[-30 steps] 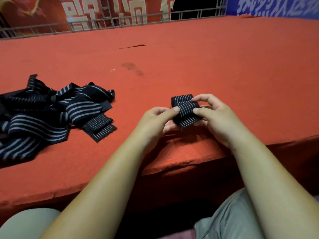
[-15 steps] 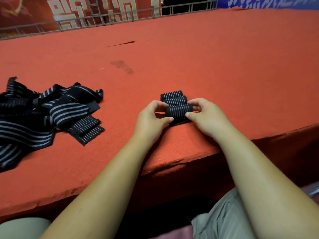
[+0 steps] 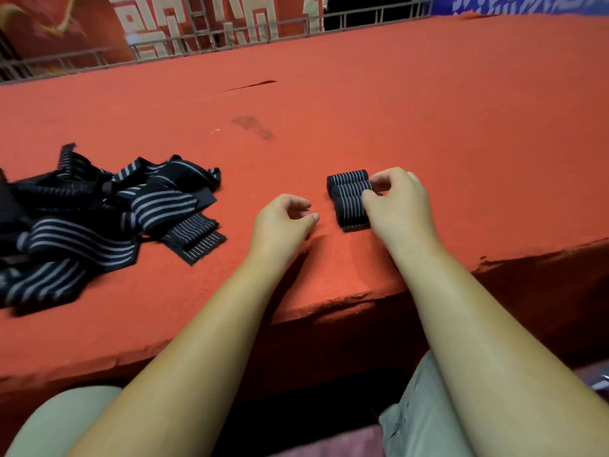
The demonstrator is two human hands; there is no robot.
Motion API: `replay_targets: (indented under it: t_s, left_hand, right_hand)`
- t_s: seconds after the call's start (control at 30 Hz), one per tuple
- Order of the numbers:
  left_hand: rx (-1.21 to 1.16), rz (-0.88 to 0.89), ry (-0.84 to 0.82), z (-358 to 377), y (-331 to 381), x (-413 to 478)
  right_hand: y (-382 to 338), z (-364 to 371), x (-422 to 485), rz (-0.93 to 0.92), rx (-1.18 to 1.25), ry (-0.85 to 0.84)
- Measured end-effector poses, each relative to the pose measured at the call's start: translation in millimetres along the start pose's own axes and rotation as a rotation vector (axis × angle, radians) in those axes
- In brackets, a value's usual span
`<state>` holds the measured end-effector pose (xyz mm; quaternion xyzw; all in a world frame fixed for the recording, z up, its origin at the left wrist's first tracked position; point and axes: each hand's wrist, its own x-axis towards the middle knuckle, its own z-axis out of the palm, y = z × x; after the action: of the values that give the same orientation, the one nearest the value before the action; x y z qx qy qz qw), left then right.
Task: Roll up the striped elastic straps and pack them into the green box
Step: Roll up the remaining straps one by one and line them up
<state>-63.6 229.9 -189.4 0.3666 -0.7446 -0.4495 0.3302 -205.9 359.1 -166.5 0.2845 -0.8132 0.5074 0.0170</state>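
I am watching a loose heap of striped straps lying at the left of the red counter, well apart from three rolls sitting side by side near its front edge. Both forearms are reaching forward over that edge. The left hand is hovering just beside the rolls, fingers loosely curled, holding nothing. The right hand is pinching their right end, fingers curled onto them.

Rolled straps beside loose pile
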Motion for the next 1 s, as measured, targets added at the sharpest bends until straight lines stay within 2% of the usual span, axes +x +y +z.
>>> replay_targets:
  t_s: [0.17, 0.4, 0.53, 0.63, 0.73, 0.83, 0.9, 1.0]
  left_hand:
    - [0.145, 0.016, 0.117, -69, -8, -9]
    - [0.371, -0.027, 0.237, -150, -35, -11]
    - [0.597, 0.001, 0.166, -174, -51, -3]
    - [0.657, 0.022, 0.108, -182, -65, 8]
    - [0.58, 0.046, 0.177, -186, -79, 14]
    - [0.341, 0.074, 0.235, -191, -81, 12]
    - [0.24, 0.107, 0.193, -192, -74, 10]
    - [0.084, 0.106, 0.106, -193, -64, 8]
  right_hand:
    - [-40, 32, -21, -0.105, 0.152, -0.023]
    - [-80, 89, -45, -0.105, 0.205, -0.266]
    - [-91, 123, -52, -0.062, 0.218, -0.405]
    - [-97, 145, -55, -0.051, 0.174, -0.479]
    - [-102, 162, -57, -0.076, 0.111, -0.543]
    - [-106, 174, -57, -0.122, 0.086, -0.591]
    - [-110, 176, -58, -0.187, 0.075, -0.609]
    - [-115, 170, -60, -0.207, 0.179, -0.604]
